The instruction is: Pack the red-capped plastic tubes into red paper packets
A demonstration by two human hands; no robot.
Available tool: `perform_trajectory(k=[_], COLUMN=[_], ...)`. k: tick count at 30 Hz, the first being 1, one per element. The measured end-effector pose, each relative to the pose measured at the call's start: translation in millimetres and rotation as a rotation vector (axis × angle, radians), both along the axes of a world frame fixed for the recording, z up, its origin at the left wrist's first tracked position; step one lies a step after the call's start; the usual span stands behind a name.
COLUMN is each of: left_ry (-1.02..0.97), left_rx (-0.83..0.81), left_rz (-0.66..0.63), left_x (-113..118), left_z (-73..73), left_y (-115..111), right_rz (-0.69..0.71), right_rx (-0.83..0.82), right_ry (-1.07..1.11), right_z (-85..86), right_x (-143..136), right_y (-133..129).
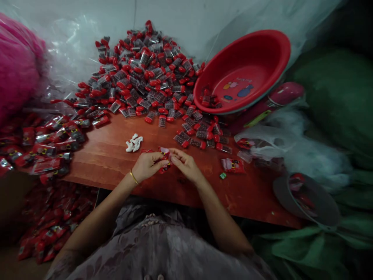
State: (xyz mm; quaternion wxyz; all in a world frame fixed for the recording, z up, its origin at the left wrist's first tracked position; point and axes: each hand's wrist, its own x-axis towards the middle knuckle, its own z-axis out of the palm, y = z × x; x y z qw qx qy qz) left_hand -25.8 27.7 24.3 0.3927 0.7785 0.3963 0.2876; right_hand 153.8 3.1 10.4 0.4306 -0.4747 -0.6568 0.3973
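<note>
My left hand [149, 166], with a gold bangle at the wrist, pinches a small red printed packet [165, 167] over the table's front part. On the packet's right side, the fingers of my right hand [185, 165] are closed at its upper edge. The fingers partly hide the packet. Just behind my left hand lie several small white pieces [134, 143]. A large heap of clear containers with red caps [145, 81] stands farther back. To the right of my right hand rest a red packet [233, 165] and a tiny green item [223, 175].
A red basin [247, 74] leans at the back right, with a few containers inside. Filled red packets [48, 149] cover the table's left side, and more lie below its edge. A grey bowl [320, 202] sits at the right edge, beside clear plastic bags [309, 151].
</note>
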Motion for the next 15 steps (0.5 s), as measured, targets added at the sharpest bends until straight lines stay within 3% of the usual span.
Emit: perform_trajectory(k=[2,4,7,11,15], left_ry=[0.157,0.260,0.244,-0.164,-0.495], left_rx=[0.099,0.160,0.108,-0.282,-0.831], left_rz=[-0.092,-0.148,-0.066,0.253,0.340], left_x=[-3,-5,-2,12,31], left_z=[9.1,14.9,13.3,-2.9,-14.5], left_y=[1,3,2,-9,-27], right_rz=[0.111,0.123,0.025,-0.291,-0.451], right_rx=[-0.095,-0.118,-0.035,0.194,0.339], right_ry=[0.020,-0.002,-0.105,-0.279,-0.382], right_z=[2.6,3.3,0.4,-7.4,-15.9], right_x=[3,4,-1,-8,-15], right_y=[3,3,-2,-6,0])
